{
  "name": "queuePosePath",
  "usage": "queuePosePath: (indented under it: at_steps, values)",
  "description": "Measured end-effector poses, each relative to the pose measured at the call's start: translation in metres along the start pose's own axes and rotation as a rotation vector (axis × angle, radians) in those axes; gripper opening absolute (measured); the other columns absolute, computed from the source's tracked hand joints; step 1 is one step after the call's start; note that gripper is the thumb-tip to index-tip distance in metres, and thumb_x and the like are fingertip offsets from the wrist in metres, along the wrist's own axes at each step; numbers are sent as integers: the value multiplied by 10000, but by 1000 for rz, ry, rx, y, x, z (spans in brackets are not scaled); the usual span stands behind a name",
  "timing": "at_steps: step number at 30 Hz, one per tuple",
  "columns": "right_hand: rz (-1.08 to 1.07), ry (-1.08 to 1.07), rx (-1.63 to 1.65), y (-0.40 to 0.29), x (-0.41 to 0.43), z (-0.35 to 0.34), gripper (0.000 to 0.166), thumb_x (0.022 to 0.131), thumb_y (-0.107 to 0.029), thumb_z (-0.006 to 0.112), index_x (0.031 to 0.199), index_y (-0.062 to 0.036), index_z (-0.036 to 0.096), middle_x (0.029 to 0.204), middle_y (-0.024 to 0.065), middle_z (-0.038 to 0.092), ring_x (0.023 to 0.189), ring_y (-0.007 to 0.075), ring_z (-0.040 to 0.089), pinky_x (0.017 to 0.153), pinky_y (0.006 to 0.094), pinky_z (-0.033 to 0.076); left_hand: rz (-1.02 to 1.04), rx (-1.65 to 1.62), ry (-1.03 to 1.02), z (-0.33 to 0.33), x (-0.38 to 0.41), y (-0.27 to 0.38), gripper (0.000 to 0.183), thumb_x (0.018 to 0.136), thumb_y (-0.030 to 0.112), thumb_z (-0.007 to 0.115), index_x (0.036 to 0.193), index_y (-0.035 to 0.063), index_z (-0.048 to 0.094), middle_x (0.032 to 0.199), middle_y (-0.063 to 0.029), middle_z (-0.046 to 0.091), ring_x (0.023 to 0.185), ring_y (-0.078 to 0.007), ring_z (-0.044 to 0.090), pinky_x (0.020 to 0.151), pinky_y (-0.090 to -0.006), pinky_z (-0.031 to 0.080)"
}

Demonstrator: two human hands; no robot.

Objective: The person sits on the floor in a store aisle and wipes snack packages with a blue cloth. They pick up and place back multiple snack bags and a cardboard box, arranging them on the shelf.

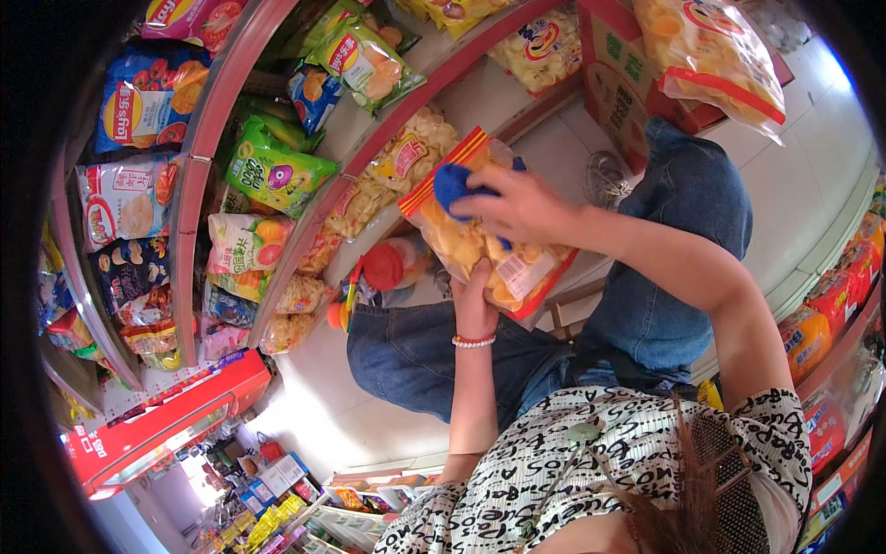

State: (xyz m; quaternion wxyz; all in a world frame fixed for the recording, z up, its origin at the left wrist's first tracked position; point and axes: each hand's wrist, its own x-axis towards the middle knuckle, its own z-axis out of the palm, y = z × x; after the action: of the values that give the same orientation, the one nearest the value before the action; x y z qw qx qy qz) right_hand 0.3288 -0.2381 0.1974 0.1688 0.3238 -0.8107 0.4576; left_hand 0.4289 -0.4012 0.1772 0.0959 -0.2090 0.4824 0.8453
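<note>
My left hand (476, 294), with bead bracelets at the wrist, grips the near edge of a clear plastic snack bag (450, 232) with red and yellow ends. Yellow puffed pieces show through the plastic, and a white label with a barcode (513, 266) faces up. My right hand (519, 204), slightly blurred, holds a blue cloth (453, 188) against the upper part of that bag. Parts of the cloth also show beyond the fingers. The bag is tilted above my bent knees, in front of the lowest shelf.
Shelves with red edges (387, 149) curve along the left, filled with chip bags such as Lay's (149, 104). A red-lidded jar (384, 266) stands near my knee. Another snack bag (720, 62) rests on a red carton (616, 83). Packaged goods (837, 298) line the right side.
</note>
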Motion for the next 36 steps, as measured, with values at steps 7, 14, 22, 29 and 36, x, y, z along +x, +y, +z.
queuePosePath:
  at_steps: [7, 14, 22, 29, 36]
  values:
    - [436, 124, 64, 59, 12, 3, 287, 786, -120, 566, 1067, -182, 575, 990, 128, 523, 848, 346, 577, 705, 419, 495, 34, -5, -17, -22, -20, 1, 479, 864, 187, 545, 1287, 21, 392, 1227, -120, 522, 1080, -253, 554, 912, -384, 469]
    - [474, 167, 60, 71, 7, -8, 218, 777, -4, 497, 959, -84, 587, 1026, 121, 517, 928, 286, 555, 780, 348, 455, 16, -352, -3, -40, -21, 21, 478, 879, 268, 499, 1302, 65, 407, 1281, -108, 495, 1138, -281, 514, 962, -425, 425]
    - [135, -411, -3, -2, 5, -23, 387, 800, -239, 590, 1168, -139, 523, 925, 145, 626, 802, 311, 625, 695, 396, 506, 17, -399, 299, -41, 20, 42, 447, 904, 319, 454, 1271, 62, 443, 1275, -125, 508, 1156, -299, 504, 961, -466, 421]
    - [-46, -300, -392, 0, -22, 15, 579, 765, -377, 635, 1279, -179, 460, 794, 104, 620, 748, 261, 629, 572, 367, 505, -83, -429, 260, -16, 30, 23, 457, 931, 358, 405, 1297, 86, 415, 1281, -112, 503, 1174, -281, 488, 967, -466, 422]
    - [235, -426, -331, 22, -4, -7, 297, 852, -307, 547, 1087, -134, 606, 795, 129, 635, 710, 303, 625, 601, 389, 498, -135, -256, 363, -23, 20, 30, 680, 872, 573, 457, 1356, 113, 331, 1332, -76, 418, 1229, -264, 395, 992, -423, 336]
